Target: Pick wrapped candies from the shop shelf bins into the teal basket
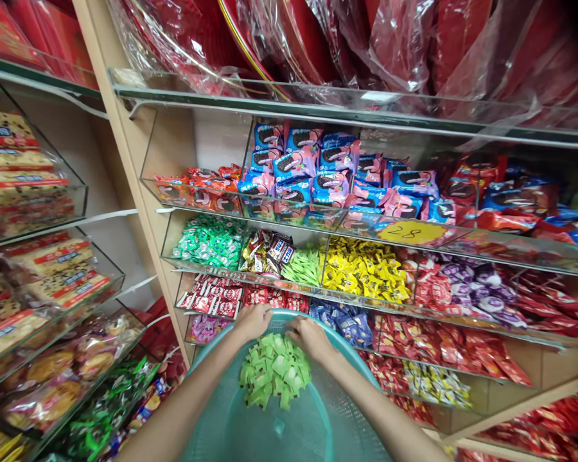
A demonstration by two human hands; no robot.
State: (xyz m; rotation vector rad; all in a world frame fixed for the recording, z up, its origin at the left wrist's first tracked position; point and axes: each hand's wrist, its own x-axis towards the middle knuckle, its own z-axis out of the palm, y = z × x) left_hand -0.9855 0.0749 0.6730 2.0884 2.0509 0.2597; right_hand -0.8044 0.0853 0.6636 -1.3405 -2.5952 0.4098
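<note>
A teal mesh plastic basket [277, 443] stands below the shelves in front of me. Inside it rests a heap of small green-wrapped candies [275, 369], with one pale piece [279, 428] lying apart nearer to me. My left hand [253, 321] is closed at the basket's far rim, left of the heap. On the other side my right hand [312, 337] also has its fingers curled at that rim, just above the candies. Its fingertips are partly hidden. Similar green-wrapped candies [302, 266] fill a shelf compartment straight ahead.
Clear-fronted shelves hold yellow candies [366, 269], green-and-white candies [209, 242], purple-wrapped sweets [481, 282] and blue-and-pink cookie packs [293, 163]. A yellow price label [411, 231] reads 28. A wooden upright [125, 154] separates the left shelves, which carry packaged biscuits [60, 263].
</note>
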